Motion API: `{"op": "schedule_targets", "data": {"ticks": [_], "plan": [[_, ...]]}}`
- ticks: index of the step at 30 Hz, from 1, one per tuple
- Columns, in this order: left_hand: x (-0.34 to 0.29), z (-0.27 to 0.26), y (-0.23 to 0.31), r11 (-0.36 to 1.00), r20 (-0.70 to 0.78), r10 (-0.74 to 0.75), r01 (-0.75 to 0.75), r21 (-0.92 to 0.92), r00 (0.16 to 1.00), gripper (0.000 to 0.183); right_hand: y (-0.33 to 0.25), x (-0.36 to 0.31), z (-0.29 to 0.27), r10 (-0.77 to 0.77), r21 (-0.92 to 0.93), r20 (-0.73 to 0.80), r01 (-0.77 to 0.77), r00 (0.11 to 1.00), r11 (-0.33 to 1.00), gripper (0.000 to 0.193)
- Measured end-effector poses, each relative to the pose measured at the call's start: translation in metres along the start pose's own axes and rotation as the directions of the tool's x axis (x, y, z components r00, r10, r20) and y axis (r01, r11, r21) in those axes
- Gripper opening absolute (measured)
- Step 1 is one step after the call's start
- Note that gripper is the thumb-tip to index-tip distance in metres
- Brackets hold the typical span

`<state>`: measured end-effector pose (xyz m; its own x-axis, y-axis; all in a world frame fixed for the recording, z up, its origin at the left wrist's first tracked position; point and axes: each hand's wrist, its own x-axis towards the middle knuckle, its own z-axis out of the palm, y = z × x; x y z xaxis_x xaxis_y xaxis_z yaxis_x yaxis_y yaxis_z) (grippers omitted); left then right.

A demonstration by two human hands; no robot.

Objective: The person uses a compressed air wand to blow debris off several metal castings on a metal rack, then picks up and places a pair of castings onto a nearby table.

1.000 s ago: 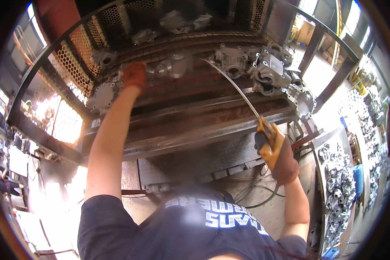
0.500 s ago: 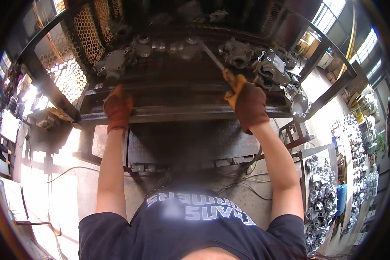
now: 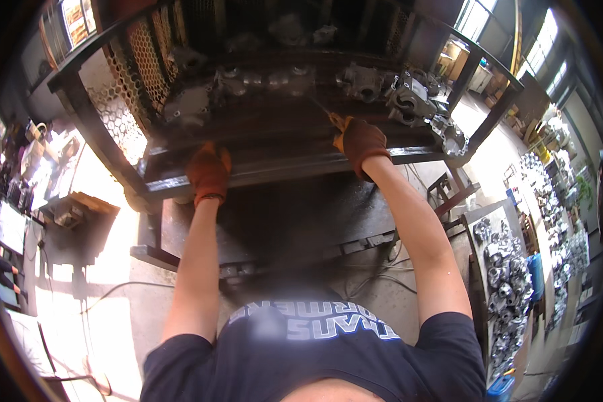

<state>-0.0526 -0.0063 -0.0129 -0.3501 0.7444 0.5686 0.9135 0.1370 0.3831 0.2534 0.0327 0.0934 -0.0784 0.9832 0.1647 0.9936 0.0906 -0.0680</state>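
My left hand (image 3: 210,173), in a rust-brown work glove with a yellowish part, is at the front edge of a dark metal bench (image 3: 281,171). Its fingers are dim and point away from me, so their grip is unclear. My right hand (image 3: 363,146), gloved alike, is closed round the light-coloured handle of a file-like tool (image 3: 335,119). The thin shaft points forward and left, fading into shadow near a grey metal casting (image 3: 295,80). More castings lie in a row along the bench, among them one left of centre (image 3: 229,82) and one right of centre (image 3: 363,83).
Bright castings (image 3: 412,100) crowd the bench's right end, with a flat openwork one (image 3: 451,136) at the corner. Dark posts and honeycomb mesh (image 3: 144,63) frame the bench. Several castings (image 3: 506,281) fill a table at right. A cable (image 3: 124,289) runs across the floor.
The view has turned slightly, shifting the scene. My right hand and the tool sit further left relative to the bench castings. My left hand has drawn back from the left-hand casting.
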Motion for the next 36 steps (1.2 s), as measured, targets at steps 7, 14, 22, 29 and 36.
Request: {"op": "schedule_targets", "data": {"ticks": [7,14,22,29,36], "plan": [[0.012,-0.042,-0.054,0.945,0.002,0.156,-0.149,-0.291,0.988,0.029,-0.040,-0.007,-0.032,0.196,-0.010,-0.060,-0.197,0.979,0.980,0.033],[0.002,-0.039,-0.084,0.991,-0.013,0.116,-0.116,-0.071,0.993,0.025,-0.054,-0.020,-0.026,0.277,-0.033,-0.213,-0.290,0.937,0.956,0.038],[-0.001,-0.037,-0.085,0.986,0.041,0.150,-0.146,-0.079,0.988,0.029,-0.054,-0.032,0.004,0.171,-0.059,-0.160,-0.183,0.972,0.981,0.048],[0.015,-0.053,-0.093,0.998,0.356,-0.051,0.060,-0.012,0.933,0.033,-0.099,-0.054,-0.015,0.179,0.007,-0.077,-0.179,0.981,0.984,0.052],[0.019,-0.040,-0.090,0.994,0.262,-0.014,0.042,-0.100,0.965,0.032,-0.076,-0.004,0.021,-0.222,0.139,-0.203,0.253,0.954,0.957,0.057]]}}
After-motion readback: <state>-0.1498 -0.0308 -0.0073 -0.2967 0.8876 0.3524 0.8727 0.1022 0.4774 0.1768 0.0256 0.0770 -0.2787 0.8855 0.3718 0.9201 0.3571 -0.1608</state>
